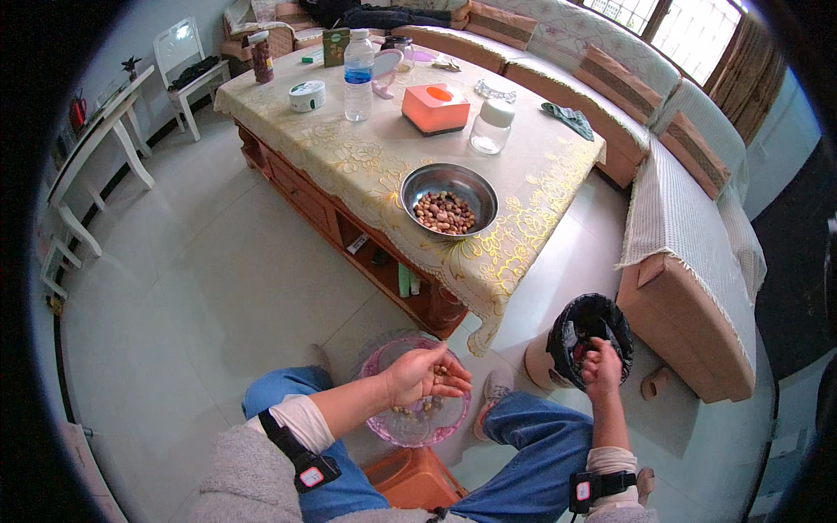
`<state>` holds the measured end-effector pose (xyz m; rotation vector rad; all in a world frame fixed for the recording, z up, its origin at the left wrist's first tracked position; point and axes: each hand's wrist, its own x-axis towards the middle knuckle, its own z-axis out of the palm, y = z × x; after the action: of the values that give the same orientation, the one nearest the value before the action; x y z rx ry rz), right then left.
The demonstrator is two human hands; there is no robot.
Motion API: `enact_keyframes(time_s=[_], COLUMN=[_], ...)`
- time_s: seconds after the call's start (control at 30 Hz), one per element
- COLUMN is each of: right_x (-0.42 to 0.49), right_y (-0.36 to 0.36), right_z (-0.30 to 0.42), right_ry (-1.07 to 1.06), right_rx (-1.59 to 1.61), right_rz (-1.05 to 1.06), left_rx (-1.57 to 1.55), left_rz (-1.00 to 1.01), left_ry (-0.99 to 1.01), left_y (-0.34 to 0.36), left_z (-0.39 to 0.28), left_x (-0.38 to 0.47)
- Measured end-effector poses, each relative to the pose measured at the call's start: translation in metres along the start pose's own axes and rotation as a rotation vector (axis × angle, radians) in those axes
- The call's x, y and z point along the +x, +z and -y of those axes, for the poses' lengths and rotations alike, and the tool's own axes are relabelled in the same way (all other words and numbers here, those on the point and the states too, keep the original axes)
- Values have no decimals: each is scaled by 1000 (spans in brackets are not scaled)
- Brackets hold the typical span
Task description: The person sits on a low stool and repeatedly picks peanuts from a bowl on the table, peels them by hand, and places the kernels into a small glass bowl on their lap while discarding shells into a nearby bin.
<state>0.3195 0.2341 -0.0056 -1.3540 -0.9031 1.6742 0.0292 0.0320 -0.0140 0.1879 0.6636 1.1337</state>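
Note:
My left hand [428,377] is palm up, fingers half curled, with a few small nuts, seemingly peanut kernels, resting in it. It is above a pink-rimmed clear plastic basin [416,437], where more small pieces lie at the bottom. Over the mouth of a bin lined with a black bag [562,327], my right hand [600,367] has its fingers curled; whether something is between them is not clear. A steel bowl [484,189] of reddish-brown nuts [446,214] sits near the table's close corner.
An orange plastic stool [415,480] is between my legs. The cloth-covered table [314,140] ahead bears a water bottle [358,77], a tissue box [435,110] and a lidded glass jar [492,127]. A sofa [686,314] runs along the right. A person's legs [399,17] lie on the far sofa.

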Motion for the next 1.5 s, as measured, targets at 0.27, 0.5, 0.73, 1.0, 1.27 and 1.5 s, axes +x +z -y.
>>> enact_keyframes(time_s=[0.27, 0.5, 0.73, 1.0, 1.27, 1.5], right_x=[-65, -84, -87, -95, -94, -96], right_y=[101, 133, 140, 143, 145, 147], right_z=[-53, -66, -75, -72, -69, -69], right_ry=[535, 656, 641, 464, 240, 226], right_rx=[-56, -99, -154, -252, -242, -292], right_rz=[654, 866, 889, 821, 891, 844], left_rx=[467, 738, 1243, 1081, 475, 378], left_rz=[-39, 26, -93, -107, -81, -45], left_ry=[3, 142, 159, 261, -87, -110], left_y=[7, 4, 8, 6, -4, -8], left_z=[4, 6, 0, 2, -8, -7], left_x=[-2, -3, -7, -7, -11, -13])
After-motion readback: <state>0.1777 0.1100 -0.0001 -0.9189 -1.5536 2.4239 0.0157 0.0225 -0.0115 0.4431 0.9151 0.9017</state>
